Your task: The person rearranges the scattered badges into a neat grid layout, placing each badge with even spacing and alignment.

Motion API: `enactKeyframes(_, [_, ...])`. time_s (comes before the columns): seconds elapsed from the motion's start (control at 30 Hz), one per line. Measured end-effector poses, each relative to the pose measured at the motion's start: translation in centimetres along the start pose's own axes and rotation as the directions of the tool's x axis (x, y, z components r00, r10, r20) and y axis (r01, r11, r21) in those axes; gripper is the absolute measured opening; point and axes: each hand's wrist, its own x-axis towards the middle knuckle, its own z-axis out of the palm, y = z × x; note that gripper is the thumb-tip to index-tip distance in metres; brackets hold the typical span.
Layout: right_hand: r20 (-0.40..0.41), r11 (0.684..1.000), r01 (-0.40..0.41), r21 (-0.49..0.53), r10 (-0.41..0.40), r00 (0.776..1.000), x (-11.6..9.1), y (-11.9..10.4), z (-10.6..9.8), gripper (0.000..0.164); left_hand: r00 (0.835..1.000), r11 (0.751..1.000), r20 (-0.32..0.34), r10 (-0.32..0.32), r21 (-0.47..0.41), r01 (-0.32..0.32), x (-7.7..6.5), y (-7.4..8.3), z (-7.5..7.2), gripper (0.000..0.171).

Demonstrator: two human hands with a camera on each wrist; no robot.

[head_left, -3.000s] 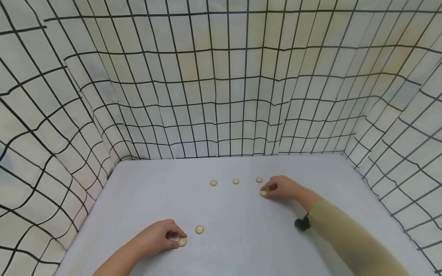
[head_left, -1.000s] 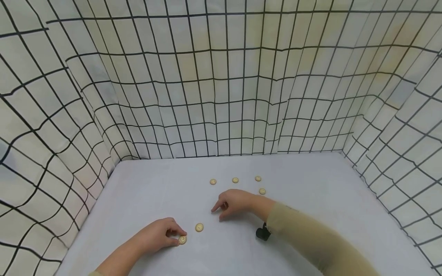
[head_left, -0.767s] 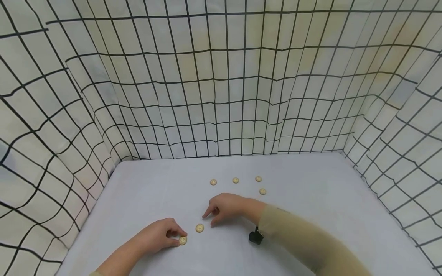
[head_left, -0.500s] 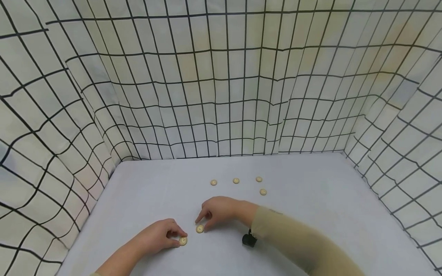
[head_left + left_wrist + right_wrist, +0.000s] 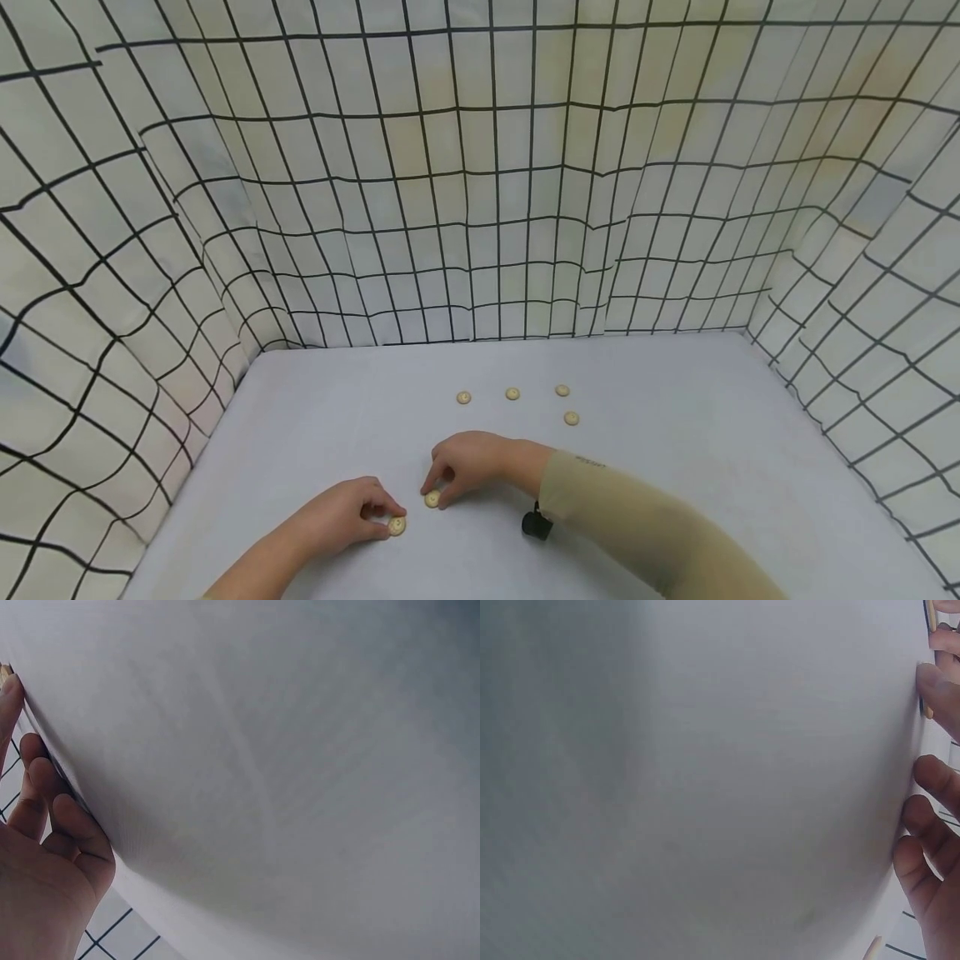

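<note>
In the head view my left hand pinches a round pale-yellow button between thumb and forefinger, low on the white tabletop. Just right of it and slightly farther back, my right hand has its thumb and forefinger on either side of a second matching button. The left wrist view shows the left hand at the left edge, its other fingers curled against the cloth. From the right wrist, the right hand's fingers rest along the surface, and the button appears edge-on beside the thumb.
Farther back lie three buttons in a row, a left one, a middle one and a right one. Another button sits just in front of the right one. Black-lined white walls enclose the white table.
My right hand has let go of the button at the back right, moved left and forward, and now closes on the button near my left hand. The left hand keeps its pinch and place.
</note>
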Motion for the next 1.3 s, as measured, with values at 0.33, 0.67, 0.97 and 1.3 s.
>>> enactKeyframes(0.33, [-0.021, 0.999, 0.016, -0.035, -0.017, 1.0, -0.1, 0.5, 0.1, 0.024, 1.0, 1.0, 0.007, -0.001, -0.017, 0.001, 0.1, 0.1, 0.0, 0.02])
enactKeyframes(0.67, [-0.072, 0.995, -0.097, -0.012, 0.096, 0.993, -1.7, 2.6, -0.5, 0.027, 1.0, 1.0, 0.005, -0.015, -0.019, 0.015, 0.0, 0.2, -0.1, 0.02])
enactKeyframes(0.97, [-0.112, 0.974, -0.221, 0.055, 0.226, 0.968, -4.7, 6.1, -1.8, 0.028, 1.0, 1.0, -0.002, -0.003, -0.018, 0.003, 0.0, 0.2, 0.1, 0.021])
enactKeyframes(1.3, [-0.164, 0.939, -0.321, 0.123, 0.339, 0.926, -7.5, 10.0, -2.5, 0.027, 1.0, 1.0, 0.007, -0.028, -0.013, 0.028, 0.1, 0.4, 0.0, 0.021])
